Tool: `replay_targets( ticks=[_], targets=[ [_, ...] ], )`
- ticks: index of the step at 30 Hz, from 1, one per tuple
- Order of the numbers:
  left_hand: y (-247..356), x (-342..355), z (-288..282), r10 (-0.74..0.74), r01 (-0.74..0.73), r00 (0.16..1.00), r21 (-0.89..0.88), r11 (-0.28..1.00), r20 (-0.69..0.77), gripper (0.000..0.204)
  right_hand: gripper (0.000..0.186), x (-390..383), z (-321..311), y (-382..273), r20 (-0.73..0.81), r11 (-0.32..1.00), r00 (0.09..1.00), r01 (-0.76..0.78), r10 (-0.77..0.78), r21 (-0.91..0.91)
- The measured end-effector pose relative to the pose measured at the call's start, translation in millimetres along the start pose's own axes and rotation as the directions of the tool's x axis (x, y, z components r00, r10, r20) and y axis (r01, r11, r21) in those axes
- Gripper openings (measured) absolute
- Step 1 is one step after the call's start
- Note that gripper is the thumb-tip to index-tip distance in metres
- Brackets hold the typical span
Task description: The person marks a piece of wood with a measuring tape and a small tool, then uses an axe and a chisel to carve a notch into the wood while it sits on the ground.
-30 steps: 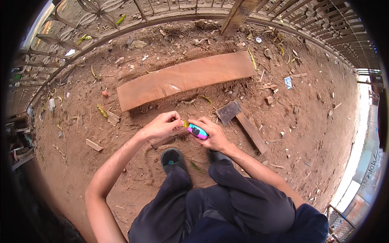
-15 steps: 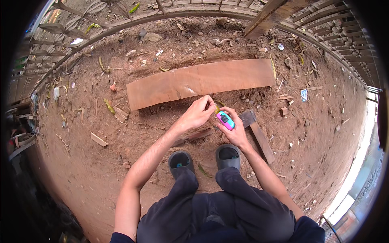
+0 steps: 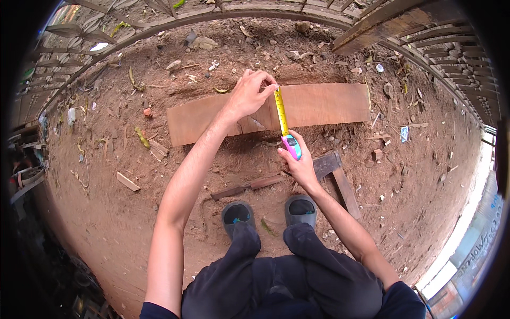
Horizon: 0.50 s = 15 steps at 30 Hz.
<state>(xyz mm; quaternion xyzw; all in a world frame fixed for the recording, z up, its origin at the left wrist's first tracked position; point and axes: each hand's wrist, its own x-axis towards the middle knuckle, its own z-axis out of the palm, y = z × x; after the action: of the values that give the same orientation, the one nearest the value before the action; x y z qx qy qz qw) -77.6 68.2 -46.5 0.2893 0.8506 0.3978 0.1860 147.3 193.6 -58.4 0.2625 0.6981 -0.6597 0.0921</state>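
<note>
A long reddish-brown plank [image 3: 321, 105] lies crosswise on the dirt. My left hand [image 3: 249, 93] pinches the free end of a yellow tape [image 3: 282, 110] at the plank's far edge, slightly right of its middle. The tape stretches across the plank's width. My right hand [image 3: 297, 165] grips the pink and turquoise tape measure case [image 3: 291, 146] just below the plank's near edge. Behind that hand lies an axe with a dark head [image 3: 326, 165] and a wooden handle [image 3: 345, 191].
Narrow wood pieces [image 3: 266, 181] lie above my slippers [image 3: 238, 215]. Stones, scraps and a pale offcut [image 3: 128, 181] are scattered on the dirt [image 3: 95, 212]. A metal fence [image 3: 234, 10] with a wooden post [image 3: 372, 29] borders the far side. A white strip [image 3: 467, 202] runs along the right.
Both hands have moved forward. My left hand has drawn the yellow tape out of the case and now holds its end at the plank's far edge, with more tape showing.
</note>
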Motion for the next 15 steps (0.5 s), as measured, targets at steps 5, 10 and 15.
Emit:
replay_targets(
  ticks=[5, 10, 15],
  targets=[
    [-11, 5, 16, 0.045, -0.032, 0.996, 0.151, 0.988, -0.083, 0.022, 0.058, 3, 9, -2, 0.006, 0.986, 0.995, -0.099, 0.099, 0.136],
    [-18, 4, 20, 0.007, 0.003, 0.997, 0.121, 0.993, -0.083, 0.023, 0.057, 4, 10, -8, 0.02, 0.982, 0.992, -0.123, 0.122, 0.145],
    [-12, 3, 21, 0.122, -0.109, 0.979, 0.086, 0.99, -0.165, 0.015, 0.058, 5, 9, -7, 0.018, 0.988, 0.993, -0.119, 0.118, 0.099]
  ],
)
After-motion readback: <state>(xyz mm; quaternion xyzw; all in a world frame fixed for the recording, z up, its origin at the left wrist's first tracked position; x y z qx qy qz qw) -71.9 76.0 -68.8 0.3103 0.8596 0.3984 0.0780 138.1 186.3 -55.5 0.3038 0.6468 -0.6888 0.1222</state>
